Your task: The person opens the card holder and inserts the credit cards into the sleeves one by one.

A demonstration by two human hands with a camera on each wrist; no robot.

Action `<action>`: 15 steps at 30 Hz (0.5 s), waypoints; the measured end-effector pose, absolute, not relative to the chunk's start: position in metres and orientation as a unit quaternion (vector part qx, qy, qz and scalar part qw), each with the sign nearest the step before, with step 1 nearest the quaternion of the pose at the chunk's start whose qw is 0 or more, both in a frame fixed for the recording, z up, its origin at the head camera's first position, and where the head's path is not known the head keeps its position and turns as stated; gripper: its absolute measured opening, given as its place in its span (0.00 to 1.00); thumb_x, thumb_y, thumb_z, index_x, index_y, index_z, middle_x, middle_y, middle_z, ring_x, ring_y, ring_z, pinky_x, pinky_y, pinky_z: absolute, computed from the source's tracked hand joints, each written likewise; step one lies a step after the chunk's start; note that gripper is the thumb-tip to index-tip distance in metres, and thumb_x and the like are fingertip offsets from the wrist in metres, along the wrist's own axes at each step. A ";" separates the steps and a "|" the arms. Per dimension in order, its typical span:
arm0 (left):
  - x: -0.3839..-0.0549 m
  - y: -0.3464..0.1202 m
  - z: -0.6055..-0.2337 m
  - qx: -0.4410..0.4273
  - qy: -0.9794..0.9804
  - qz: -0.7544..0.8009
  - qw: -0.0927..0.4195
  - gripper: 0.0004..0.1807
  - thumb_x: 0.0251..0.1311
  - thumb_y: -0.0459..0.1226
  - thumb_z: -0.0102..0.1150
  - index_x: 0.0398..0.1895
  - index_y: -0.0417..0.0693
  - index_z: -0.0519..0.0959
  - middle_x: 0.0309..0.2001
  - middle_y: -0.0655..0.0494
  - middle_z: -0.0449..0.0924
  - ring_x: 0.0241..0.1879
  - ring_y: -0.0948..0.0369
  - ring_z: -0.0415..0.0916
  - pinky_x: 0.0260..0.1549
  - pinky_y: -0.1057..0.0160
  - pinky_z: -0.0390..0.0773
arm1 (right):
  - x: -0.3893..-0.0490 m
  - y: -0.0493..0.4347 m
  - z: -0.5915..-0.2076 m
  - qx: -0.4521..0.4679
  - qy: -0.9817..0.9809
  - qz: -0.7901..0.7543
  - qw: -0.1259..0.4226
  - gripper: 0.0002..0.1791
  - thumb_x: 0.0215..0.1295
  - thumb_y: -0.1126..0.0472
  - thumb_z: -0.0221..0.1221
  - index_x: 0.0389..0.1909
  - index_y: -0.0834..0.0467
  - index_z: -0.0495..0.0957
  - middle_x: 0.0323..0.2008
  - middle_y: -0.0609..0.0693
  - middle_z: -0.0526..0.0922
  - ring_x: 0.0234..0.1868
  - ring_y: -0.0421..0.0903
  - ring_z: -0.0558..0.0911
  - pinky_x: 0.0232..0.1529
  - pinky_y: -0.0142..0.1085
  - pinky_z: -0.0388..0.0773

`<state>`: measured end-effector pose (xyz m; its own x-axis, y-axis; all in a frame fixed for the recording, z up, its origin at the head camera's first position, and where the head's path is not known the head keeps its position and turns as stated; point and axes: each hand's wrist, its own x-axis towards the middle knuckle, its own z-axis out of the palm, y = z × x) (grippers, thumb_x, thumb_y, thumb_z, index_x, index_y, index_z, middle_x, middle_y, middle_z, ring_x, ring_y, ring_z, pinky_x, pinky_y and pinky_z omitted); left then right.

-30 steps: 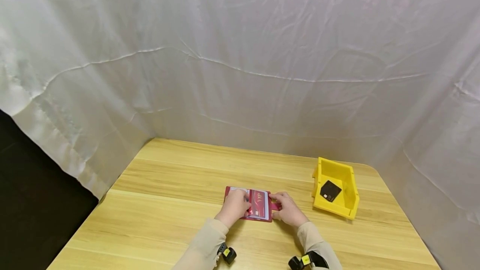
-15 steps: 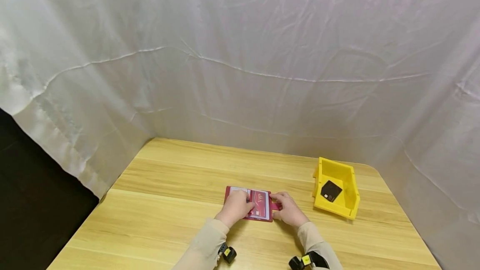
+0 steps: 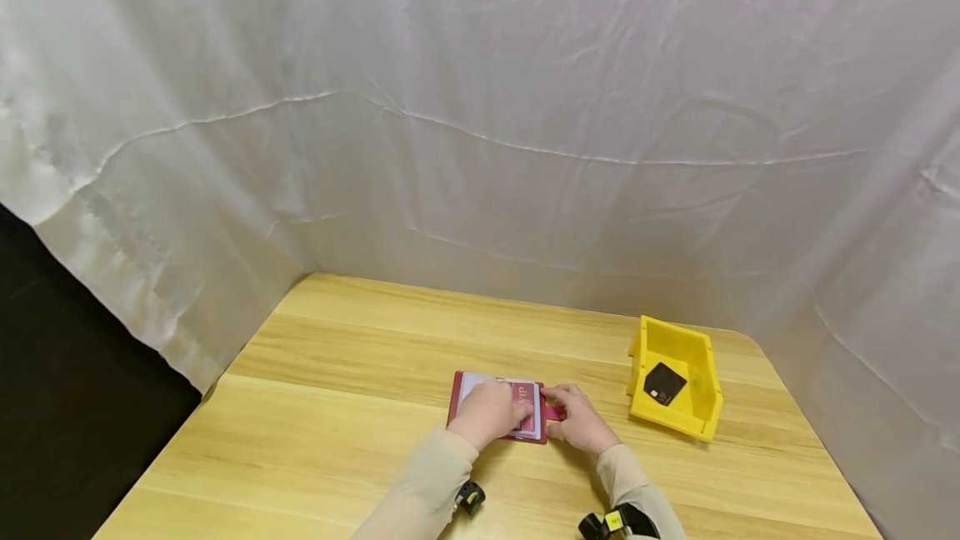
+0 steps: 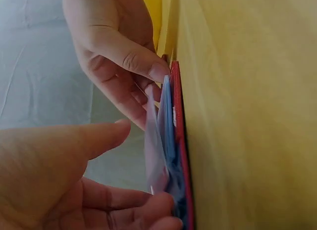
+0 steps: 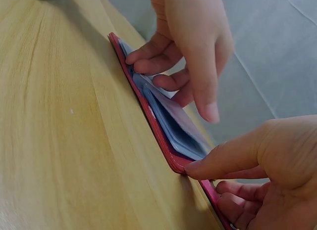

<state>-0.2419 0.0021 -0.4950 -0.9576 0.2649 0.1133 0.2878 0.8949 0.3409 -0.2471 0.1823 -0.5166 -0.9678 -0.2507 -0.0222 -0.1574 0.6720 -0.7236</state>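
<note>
A dark red card holder (image 3: 454,407) lies spread on the table, with clear plastic sleeves (image 5: 181,120) inside. On its right side a red card (image 3: 522,392) with gold "VIP" lettering is partly covered by my left hand (image 3: 487,411). The left hand's fingers touch the sleeves near the fold, while its thumb stands apart from them, as the left wrist view shows. One sleeve (image 4: 154,151) tilts up from the stack there. My right hand (image 3: 576,417) grips the holder's right edge around the strap (image 3: 553,412), its thumb (image 5: 195,168) on the cover's near corner.
To the right stands a yellow bin (image 3: 708,411) with a black card (image 3: 664,383) lying in it. A pale curtain (image 3: 480,190) hangs behind the wooden table (image 3: 337,423) and along its sides.
My left hand has slid right across the holder and now covers more of the VIP card, uncovering more of the left side. The right hand keeps its place.
</note>
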 end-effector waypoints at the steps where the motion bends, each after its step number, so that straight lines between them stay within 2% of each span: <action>1: -0.242 0.005 -0.494 -0.143 -0.974 -0.170 0.033 0.24 0.59 0.56 0.60 0.23 0.43 0.82 0.27 0.49 0.84 0.24 0.55 0.80 0.21 0.61 0.78 | -0.247 0.182 -0.516 -0.112 0.912 -0.389 0.059 0.35 0.41 0.75 0.67 0.58 0.68 0.75 0.54 0.62 0.74 0.52 0.56 0.76 0.57 0.51 0.74; 3: -0.243 0.009 -0.494 -0.147 -0.977 -0.152 0.031 0.26 0.59 0.58 0.60 0.22 0.44 0.82 0.27 0.49 0.85 0.24 0.55 0.81 0.20 0.61 0.78 | -0.246 0.183 -0.516 -0.113 0.912 -0.389 0.059 0.35 0.41 0.75 0.67 0.58 0.68 0.75 0.54 0.62 0.74 0.52 0.56 0.76 0.56 0.50 0.75; 8: -0.245 0.019 -0.498 -0.142 -0.981 -0.129 0.019 0.29 0.54 0.63 0.60 0.17 0.49 0.77 0.25 0.52 0.82 0.21 0.59 0.75 0.14 0.64 0.73 | -0.246 0.183 -0.517 -0.112 0.907 -0.399 0.067 0.35 0.42 0.76 0.67 0.58 0.69 0.75 0.54 0.62 0.73 0.51 0.55 0.77 0.54 0.48 0.77; 12: -0.244 0.019 -0.493 -0.121 -0.982 -0.145 -0.013 0.28 0.52 0.63 0.62 0.15 0.50 0.74 0.24 0.52 0.80 0.19 0.60 0.73 0.12 0.64 0.71 | -0.246 0.183 -0.516 -0.110 0.903 -0.409 0.071 0.35 0.42 0.76 0.66 0.58 0.69 0.74 0.54 0.63 0.73 0.51 0.56 0.77 0.53 0.48 0.79; 15: -0.245 0.014 -0.484 -0.103 -0.974 -0.193 -0.059 0.25 0.53 0.60 0.64 0.22 0.47 0.79 0.24 0.54 0.79 0.19 0.61 0.70 0.14 0.65 0.69 | -0.247 0.182 -0.517 -0.109 0.903 -0.410 0.069 0.35 0.42 0.76 0.66 0.58 0.69 0.74 0.54 0.62 0.73 0.51 0.56 0.77 0.53 0.48 0.78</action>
<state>-0.2448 0.0141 -0.4841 -0.9718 0.2231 -0.0760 0.1772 0.9044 0.3881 -0.2468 0.1824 -0.5170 -0.9669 -0.2526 -0.0355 -0.1398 0.6410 -0.7547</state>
